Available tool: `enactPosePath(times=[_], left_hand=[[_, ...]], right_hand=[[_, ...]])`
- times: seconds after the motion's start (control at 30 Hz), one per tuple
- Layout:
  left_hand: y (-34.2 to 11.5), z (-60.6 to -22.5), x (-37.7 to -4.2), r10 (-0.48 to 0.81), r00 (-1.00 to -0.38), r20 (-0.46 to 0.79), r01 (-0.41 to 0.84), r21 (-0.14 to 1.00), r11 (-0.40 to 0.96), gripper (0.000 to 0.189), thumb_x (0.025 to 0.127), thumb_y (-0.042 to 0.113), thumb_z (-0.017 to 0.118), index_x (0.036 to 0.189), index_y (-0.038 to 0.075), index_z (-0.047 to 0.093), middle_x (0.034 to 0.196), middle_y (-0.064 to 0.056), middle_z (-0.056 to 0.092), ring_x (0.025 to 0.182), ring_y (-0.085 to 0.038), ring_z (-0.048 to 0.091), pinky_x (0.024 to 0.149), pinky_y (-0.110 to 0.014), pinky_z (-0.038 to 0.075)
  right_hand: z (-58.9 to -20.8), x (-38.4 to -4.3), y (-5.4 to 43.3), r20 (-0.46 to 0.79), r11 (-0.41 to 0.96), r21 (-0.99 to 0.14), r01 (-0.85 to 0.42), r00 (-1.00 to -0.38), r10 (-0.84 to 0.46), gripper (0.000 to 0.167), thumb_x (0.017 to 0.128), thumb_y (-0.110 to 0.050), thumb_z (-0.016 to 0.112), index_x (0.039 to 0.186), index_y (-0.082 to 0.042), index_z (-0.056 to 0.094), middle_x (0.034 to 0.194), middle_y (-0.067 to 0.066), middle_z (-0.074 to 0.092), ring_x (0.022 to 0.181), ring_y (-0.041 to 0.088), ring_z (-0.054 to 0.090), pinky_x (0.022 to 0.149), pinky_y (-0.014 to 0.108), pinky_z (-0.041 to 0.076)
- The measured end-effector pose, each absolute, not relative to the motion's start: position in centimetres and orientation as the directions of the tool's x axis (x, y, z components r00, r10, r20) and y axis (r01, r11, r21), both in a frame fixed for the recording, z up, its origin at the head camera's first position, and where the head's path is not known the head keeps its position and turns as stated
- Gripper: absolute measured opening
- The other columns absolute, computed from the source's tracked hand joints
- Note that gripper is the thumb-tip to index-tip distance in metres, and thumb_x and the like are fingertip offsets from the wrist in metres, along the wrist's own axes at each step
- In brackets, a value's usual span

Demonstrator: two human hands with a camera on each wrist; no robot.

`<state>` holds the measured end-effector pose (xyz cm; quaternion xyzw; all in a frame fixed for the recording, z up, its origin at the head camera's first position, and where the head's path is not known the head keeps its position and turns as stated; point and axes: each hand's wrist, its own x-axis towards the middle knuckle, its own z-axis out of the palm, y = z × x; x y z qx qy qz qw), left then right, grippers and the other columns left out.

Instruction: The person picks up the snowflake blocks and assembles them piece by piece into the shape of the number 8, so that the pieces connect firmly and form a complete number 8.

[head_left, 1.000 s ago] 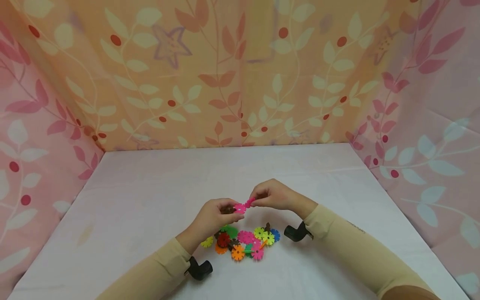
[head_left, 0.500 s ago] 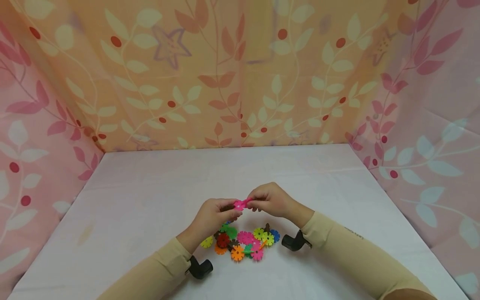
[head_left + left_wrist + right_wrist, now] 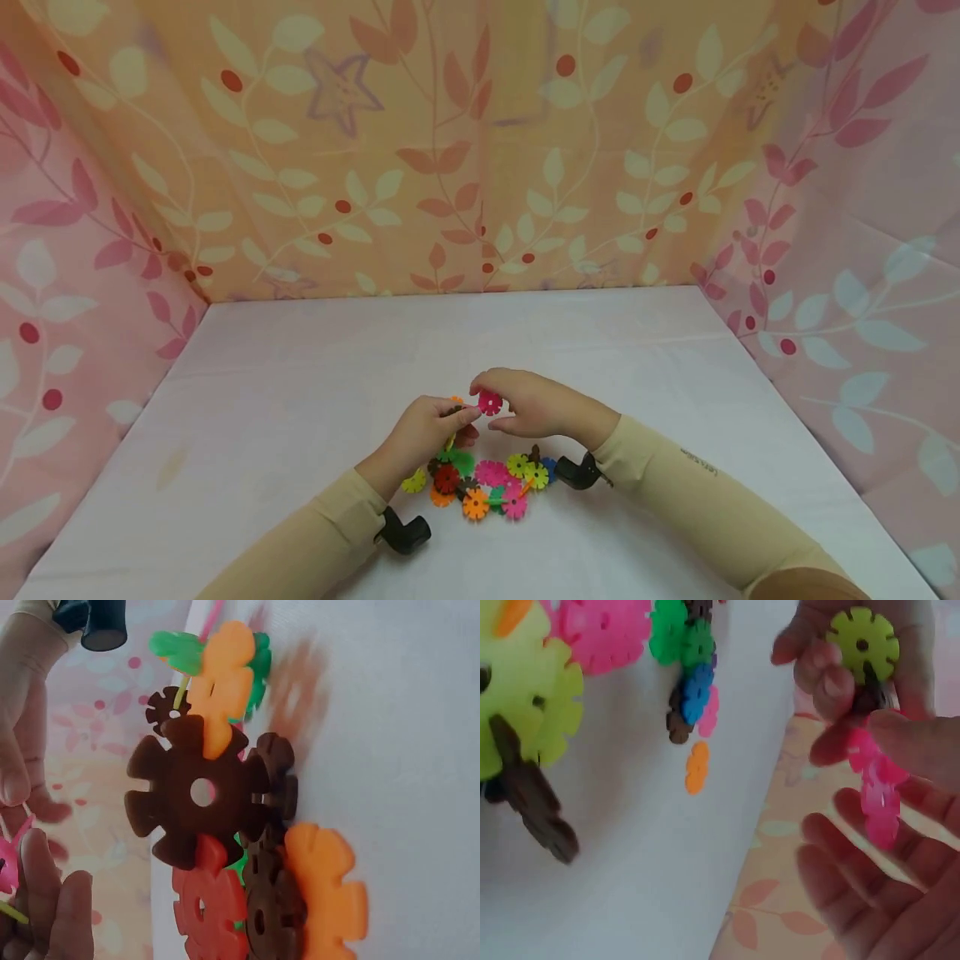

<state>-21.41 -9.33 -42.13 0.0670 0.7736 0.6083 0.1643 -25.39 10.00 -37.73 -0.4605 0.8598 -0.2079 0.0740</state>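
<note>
My left hand (image 3: 422, 433) pinches a short chain of slotted, flower-shaped interlocking discs above the table. Its yellow disc (image 3: 862, 645) and a brown disc (image 3: 871, 697) lie among the left fingers. Beyond the left fingertips sticks out a bright pink disc (image 3: 491, 403), joined edgewise to another pink disc. Around that outer disc is my right hand (image 3: 551, 407), thumb below and fingers spread. In the right wrist view its thumb (image 3: 922, 742) overlaps the pink pieces, while the fingers stand apart from them. Part of the chain is hidden in the left palm.
Below the hands lies a heap of such discs, among them a red disc (image 3: 447, 478), an orange disc (image 3: 476, 505) and a yellow disc (image 3: 413, 482). A blue disc (image 3: 697, 694) shows in the right wrist view. Patterned curtains (image 3: 450, 167) border the white table (image 3: 315, 358).
The right hand had pinched the outer pink disc; its fingers have since spread and it has shifted slightly left. The pink disc now faces the head camera, and the left fingers have closed farther over the chain.
</note>
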Motion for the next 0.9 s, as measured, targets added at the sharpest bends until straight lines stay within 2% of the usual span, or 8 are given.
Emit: enactPosePath(times=[0.13, 0.27, 0.37, 0.43, 0.5, 0.63, 0.77, 0.9], left_hand=[[-9.6, -42.3, -21.4, 0.31, -0.924, -0.222, -0.157, 0.963, 0.219, 0.054, 0.084, 0.049, 0.057, 0.094, -0.003, 0.067, 0.089, -0.016, 0.067, 0.081, -0.025, 0.065, 0.073, -0.034, 0.053], [-10.4, -42.5, -21.1, 0.287, -0.926, -0.245, -0.148, 0.935, 0.321, 0.052, 0.093, 0.047, 0.043, 0.099, 0.0, 0.064, 0.086, -0.012, 0.063, 0.076, -0.022, 0.061, 0.068, -0.035, 0.052], [-11.2, -42.7, -20.5, 0.29, -0.919, -0.269, -0.065, 0.826, 0.56, 0.03, 0.09, 0.033, 0.053, 0.087, 0.006, 0.063, 0.075, -0.006, 0.059, 0.065, -0.018, 0.055, 0.058, -0.032, 0.048], [-11.6, -42.9, -20.0, 0.335, -0.895, -0.293, 0.022, 0.722, 0.691, 0.017, 0.082, 0.026, 0.064, 0.076, 0.01, 0.061, 0.069, -0.002, 0.057, 0.062, -0.016, 0.051, 0.054, -0.029, 0.043], [-11.8, -43.2, -19.5, 0.395, -0.867, -0.305, 0.111, 0.654, 0.749, 0.015, 0.077, 0.022, 0.071, 0.071, 0.014, 0.059, 0.067, 0.002, 0.055, 0.063, -0.014, 0.048, 0.054, -0.027, 0.04], [-12.0, -43.5, -19.3, 0.448, -0.837, -0.314, 0.127, 0.684, 0.718, 0.018, 0.074, 0.017, 0.074, 0.07, 0.015, 0.057, 0.066, 0.003, 0.053, 0.065, -0.014, 0.047, 0.055, -0.027, 0.039], [-12.1, -43.4, -19.8, 0.447, -0.846, -0.291, 0.023, 0.817, 0.577, 0.015, 0.08, 0.015, 0.07, 0.076, 0.009, 0.057, 0.07, -0.001, 0.059, 0.066, -0.017, 0.053, 0.059, -0.029, 0.045], [-12.2, -43.2, -20.3, 0.432, -0.855, -0.288, -0.114, 0.916, 0.385, 0.017, 0.083, 0.015, 0.067, 0.082, 0.002, 0.055, 0.075, -0.008, 0.065, 0.068, -0.021, 0.062, 0.065, -0.033, 0.053]], right_hand=[[-38.3, -25.6, 9.6, 0.106, 0.432, -0.301, -0.85, -0.48, -0.871, 0.013, 0.085, -0.018, 0.064, 0.096, -0.013, 0.059, 0.09, -0.005, 0.057, 0.079, 0.008, 0.051, 0.074, 0.021, 0.046], [-39.1, -26.2, 10.1, 0.086, 0.466, -0.308, -0.829, -0.512, -0.854, 0.008, 0.087, -0.017, 0.062, 0.081, -0.016, 0.057, 0.075, -0.008, 0.052, 0.068, 0.008, 0.047, 0.066, 0.02, 0.044], [-39.6, -26.7, 10.9, 0.031, 0.522, -0.333, -0.785, -0.563, -0.826, 0.009, 0.086, -0.015, 0.062, 0.08, -0.017, 0.056, 0.074, -0.009, 0.052, 0.068, 0.008, 0.048, 0.065, 0.021, 0.044], [-39.8, -26.8, 11.2, -0.01, 0.545, -0.353, -0.76, -0.58, -0.815, 0.005, 0.087, -0.012, 0.06, 0.09, -0.015, 0.059, 0.083, -0.007, 0.058, 0.073, 0.007, 0.051, 0.071, 0.022, 0.047], [-39.9, -26.8, 11.4, -0.045, 0.549, -0.369, -0.75, -0.576, -0.816, 0.018, 0.089, -0.01, 0.057, 0.105, -0.015, 0.061, 0.093, -0.006, 0.061, 0.081, 0.007, 0.054, 0.078, 0.025, 0.048], [-39.9, -26.6, 11.3, -0.093, 0.528, -0.38, -0.76, -0.536, -0.839, 0.03, 0.092, -0.009, 0.052, 0.119, -0.02, 0.061, 0.099, -0.008, 0.06, 0.087, 0.004, 0.054, 0.082, 0.024, 0.046], [-39.7, -26.4, 11.0, -0.044, 0.489, -0.362, -0.794, -0.509, -0.859, 0.023, 0.091, -0.009, 0.052, 0.104, -0.02, 0.068, 0.088, -0.008, 0.057, 0.081, 0.004, 0.053, 0.077, 0.022, 0.046], [-39.3, -26.2, 10.6, 0.073, 0.486, -0.332, -0.808, -0.536, -0.841, 0.016, 0.091, -0.01, 0.054, 0.094, -0.017, 0.068, 0.087, -0.006, 0.058, 0.08, 0.006, 0.054, 0.076, 0.022, 0.046]])
